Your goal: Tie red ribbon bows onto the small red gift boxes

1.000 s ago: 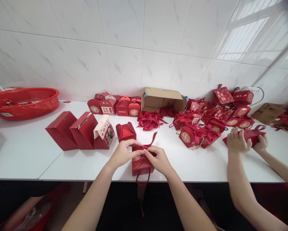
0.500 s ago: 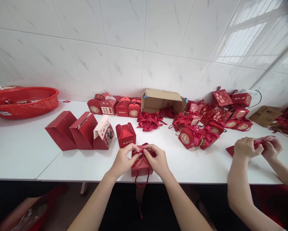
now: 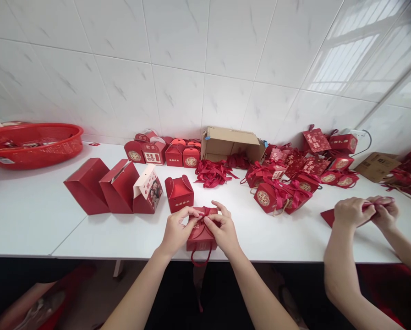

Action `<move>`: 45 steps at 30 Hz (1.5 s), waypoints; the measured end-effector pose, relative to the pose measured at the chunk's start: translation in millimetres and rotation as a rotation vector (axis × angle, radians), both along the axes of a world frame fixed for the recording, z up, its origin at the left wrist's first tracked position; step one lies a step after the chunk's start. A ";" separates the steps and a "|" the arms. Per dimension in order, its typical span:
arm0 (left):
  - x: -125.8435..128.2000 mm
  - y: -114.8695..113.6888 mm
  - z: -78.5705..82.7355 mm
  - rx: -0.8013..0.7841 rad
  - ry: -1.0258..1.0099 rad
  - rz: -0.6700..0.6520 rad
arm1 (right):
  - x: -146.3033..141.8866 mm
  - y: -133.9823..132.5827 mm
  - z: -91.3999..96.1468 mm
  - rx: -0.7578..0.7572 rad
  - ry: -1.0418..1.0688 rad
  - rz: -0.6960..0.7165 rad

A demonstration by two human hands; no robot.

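Note:
A small red gift box [image 3: 200, 236] sits at the front edge of the white table, its rope handle hanging over the edge. Dark red ribbon [image 3: 204, 213] crosses its top. My left hand [image 3: 180, 229] pinches the ribbon with thumb and index finger from the left. From the right, my right hand [image 3: 222, 228] pinches it at the same spot, some of its other fingers raised. Both hands hover over the lid, and the exact ribbon ends are partly hidden by the fingertips. Just behind stands another red box [image 3: 180, 195] with curved top flaps.
Left are taller red boxes [image 3: 88, 187], a photo-printed box [image 3: 148, 190] and a red plastic basket [image 3: 36, 149]. Loose ribbons [image 3: 214, 173] spill from a cardboard carton [image 3: 234, 137]. Ribboned boxes [image 3: 269, 196] stand right of centre. At far right, a co-worker's hands [image 3: 366, 211] handle ribbon over a red piece.
My right hand's outer fingers have lifted and spread while the pinch stays on the ribbon. My left hand has barely moved. The co-worker's hands have shifted slightly.

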State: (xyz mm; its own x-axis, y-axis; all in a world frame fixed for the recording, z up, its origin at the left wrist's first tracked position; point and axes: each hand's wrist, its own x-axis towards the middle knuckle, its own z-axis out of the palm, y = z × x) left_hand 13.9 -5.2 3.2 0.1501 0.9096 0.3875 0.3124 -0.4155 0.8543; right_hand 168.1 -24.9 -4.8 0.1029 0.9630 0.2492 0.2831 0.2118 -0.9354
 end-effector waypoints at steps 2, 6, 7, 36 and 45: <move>1.8 1.3 -1.7 -0.010 -0.018 -0.016 | -0.5 0.0 -0.8 -0.023 -0.010 0.040; 4.8 1.2 -0.4 0.038 -0.110 0.054 | -2.2 0.3 -2.1 -0.056 0.100 0.094; 4.7 0.2 0.9 0.075 -0.110 0.087 | -2.7 0.2 -2.2 -0.062 0.131 0.088; -15.0 -2.5 17.8 0.206 0.372 -0.198 | 46.8 -23.0 33.8 -0.030 -0.355 0.142; -16.8 0.6 33.1 0.360 0.551 -0.330 | 43.6 1.8 60.5 -0.117 -0.365 0.380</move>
